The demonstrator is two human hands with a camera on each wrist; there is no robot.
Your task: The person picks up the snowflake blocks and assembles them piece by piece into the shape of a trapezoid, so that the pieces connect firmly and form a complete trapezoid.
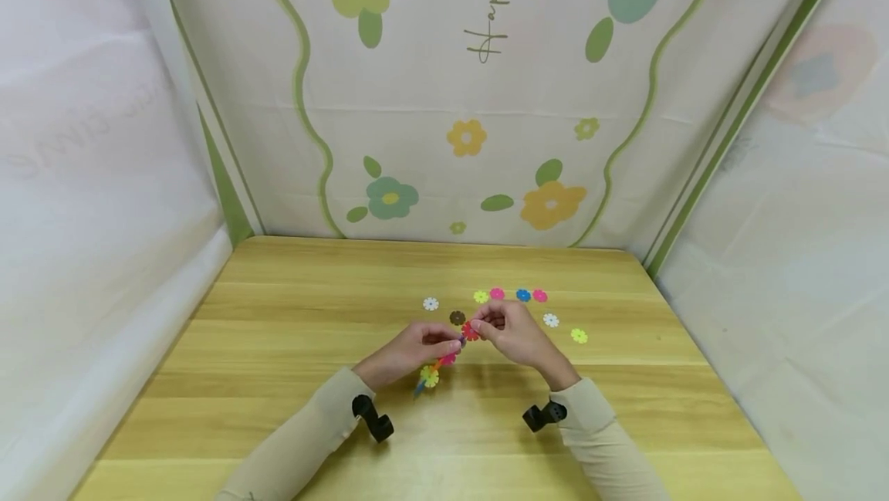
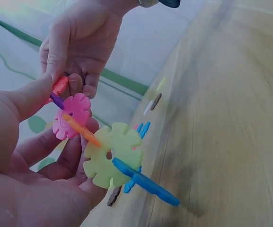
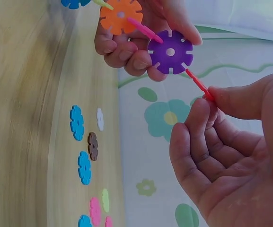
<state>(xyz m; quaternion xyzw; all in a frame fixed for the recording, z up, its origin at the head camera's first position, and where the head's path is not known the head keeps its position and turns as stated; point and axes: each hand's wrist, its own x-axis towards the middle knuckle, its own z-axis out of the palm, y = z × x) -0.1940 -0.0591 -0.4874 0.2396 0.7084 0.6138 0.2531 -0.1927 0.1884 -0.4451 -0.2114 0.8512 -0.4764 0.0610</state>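
A chain of notched plastic discs hangs between the two hands, above the table. It runs from a blue disc (image 2: pixel 150 184) through a yellow disc (image 2: pixel 98 165), an orange disc (image 3: pixel 113 24) and a pink disc (image 2: pixel 79 109) to a purple disc (image 3: pixel 162 59). My left hand (image 1: pixel 417 346) pinches the chain at its purple end, the other fingers curled behind it. Between thumb and forefinger, my right hand (image 1: pixel 514 333) holds a red disc (image 3: pixel 198 83). Seen edge-on in the right wrist view, the red disc meets the rim of the purple one at a notch.
Loose discs lie flat on the wooden table (image 1: pixel 292 292) beyond the hands: white (image 1: pixel 430 304), brown (image 1: pixel 457 318), yellow (image 1: pixel 481 296), pink (image 1: pixel 497 294) and blue (image 1: pixel 524 296). Farther right are another white disc (image 1: pixel 551 320) and yellow disc (image 1: pixel 579 336). Printed cloth walls (image 1: pixel 417 84) surround the table.
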